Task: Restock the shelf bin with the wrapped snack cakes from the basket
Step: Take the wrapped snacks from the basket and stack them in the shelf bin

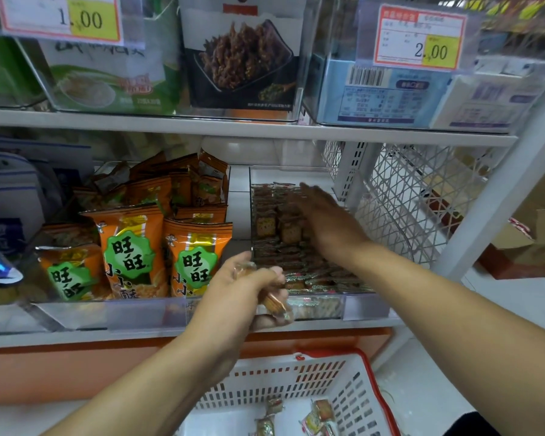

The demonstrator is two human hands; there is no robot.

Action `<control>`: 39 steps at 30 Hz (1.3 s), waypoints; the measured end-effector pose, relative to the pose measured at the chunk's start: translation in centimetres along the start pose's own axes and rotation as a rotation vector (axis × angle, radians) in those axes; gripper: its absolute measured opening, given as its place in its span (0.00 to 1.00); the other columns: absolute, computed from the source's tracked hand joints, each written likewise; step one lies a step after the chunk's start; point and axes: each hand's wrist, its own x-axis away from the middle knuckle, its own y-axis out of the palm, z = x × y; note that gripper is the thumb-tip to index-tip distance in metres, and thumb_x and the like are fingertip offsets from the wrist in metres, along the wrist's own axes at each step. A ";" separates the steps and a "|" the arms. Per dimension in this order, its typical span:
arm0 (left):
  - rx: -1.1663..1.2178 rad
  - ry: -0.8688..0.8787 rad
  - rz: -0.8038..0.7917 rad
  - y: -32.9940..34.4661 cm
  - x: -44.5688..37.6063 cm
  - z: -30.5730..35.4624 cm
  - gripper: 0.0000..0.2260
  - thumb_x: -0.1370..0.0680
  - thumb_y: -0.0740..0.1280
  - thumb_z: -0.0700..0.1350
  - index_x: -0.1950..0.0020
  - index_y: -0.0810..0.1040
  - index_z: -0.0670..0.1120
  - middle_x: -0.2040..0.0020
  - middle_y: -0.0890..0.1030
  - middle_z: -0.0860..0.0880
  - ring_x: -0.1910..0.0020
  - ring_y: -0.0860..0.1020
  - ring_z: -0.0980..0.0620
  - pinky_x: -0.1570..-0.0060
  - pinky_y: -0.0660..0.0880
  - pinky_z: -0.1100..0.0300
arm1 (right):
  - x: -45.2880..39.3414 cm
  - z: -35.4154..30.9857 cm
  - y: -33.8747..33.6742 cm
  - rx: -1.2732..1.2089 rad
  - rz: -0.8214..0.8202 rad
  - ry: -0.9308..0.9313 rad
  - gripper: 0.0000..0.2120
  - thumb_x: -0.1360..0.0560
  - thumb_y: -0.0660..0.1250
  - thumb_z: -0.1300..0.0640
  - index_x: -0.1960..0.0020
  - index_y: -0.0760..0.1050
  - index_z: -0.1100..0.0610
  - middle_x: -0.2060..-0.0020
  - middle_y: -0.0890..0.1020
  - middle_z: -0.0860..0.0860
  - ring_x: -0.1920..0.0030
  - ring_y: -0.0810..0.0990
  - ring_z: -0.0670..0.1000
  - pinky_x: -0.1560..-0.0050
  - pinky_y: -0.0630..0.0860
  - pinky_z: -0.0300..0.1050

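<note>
Shelf (pixel 249 133) white, tile floor | left hand (pixel 233 297) grips snack cakes (pixel 274 302) | right hand (pixel 324 221) flat over bin (pixel 359 305)

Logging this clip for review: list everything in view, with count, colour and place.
Snack cakes in bin: many, brown in clear wrap, clear shelf bin at middle right.
Shelf bin: one, clear, middle shelf.
Orange snack bags: several, orange with green badges, left of the bin.
Basket: one, white with red rim, below the shelf.
Cakes in basket: a few, wrapped, on the basket floor.
Price tags: two, red, white and yellow, top shelf.
Cardboard boxes: brown, floor at right.
Left hand: holds wrapped cakes in its grip, before the bin.
Right hand: fingers straight, over the bin's cakes.
</note>
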 end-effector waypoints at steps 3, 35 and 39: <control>0.200 -0.018 -0.005 0.2 0.8 0.9 0.09 0.17 0.65 0.44 0.38 0.75 0.45 0.46 0.85 0.37 0.50 0.85 0.39 0.63 0.84 0.47 | 1.7 -2.0 -4.2 -0.112 0.163 -0.004 0.26 0.19 0.64 0.53 0.22 0.62 0.43 0.22 0.64 0.46 0.23 0.61 0.51 0.28 0.65 0.49; 0.027 0.041 -0.028 -1.2 2.5 0.4 0.17 0.15 0.60 0.54 0.38 0.83 0.46 0.45 0.87 0.42 0.45 0.86 0.44 0.42 0.81 0.44 | 12.5 -9.2 -3.6 -1.652 -0.069 0.343 0.20 0.29 0.74 0.65 0.38 0.77 0.59 0.50 0.86 0.59 0.53 0.86 0.55 0.58 0.81 0.42; 0.067 0.037 -0.030 -0.8 2.6 0.2 0.18 0.15 0.59 0.53 0.38 0.83 0.43 0.45 0.87 0.41 0.43 0.85 0.43 0.39 0.79 0.44 | 12.8 -9.8 -2.9 -1.592 -0.047 0.392 0.15 0.26 0.74 0.64 0.41 0.78 0.59 0.52 0.86 0.57 0.52 0.86 0.53 0.56 0.82 0.43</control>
